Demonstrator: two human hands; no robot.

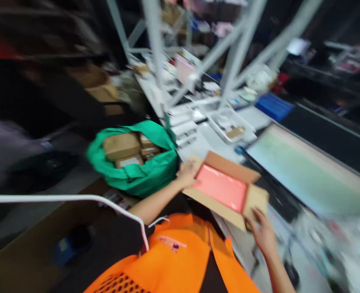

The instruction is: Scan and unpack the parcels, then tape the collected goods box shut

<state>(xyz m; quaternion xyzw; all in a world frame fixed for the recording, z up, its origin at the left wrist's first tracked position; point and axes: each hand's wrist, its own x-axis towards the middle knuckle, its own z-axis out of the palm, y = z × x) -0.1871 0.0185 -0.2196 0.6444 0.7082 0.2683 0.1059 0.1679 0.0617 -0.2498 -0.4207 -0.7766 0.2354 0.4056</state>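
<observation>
A small cardboard box [218, 209] with its flaps spread is held in front of my orange vest. Inside it lies a flat pink-red item [221, 188]; its exact kind cannot be made out. My left hand [187, 175] grips the box at its left end, the thumb reaching over the inner edge near the pink item. At the opposite end, my right hand [261, 230] holds the right flap near its lower corner, with some fingers hidden beneath. The picture is smeared toward its edges.
Left of the box stands a green bag [134, 179] filled with several brown cartons [121, 145]. Beyond are a white tray [233, 134], a blue bin [274, 106] and grey metal posts [155, 40]. A white cable [76, 198] crosses the lower left.
</observation>
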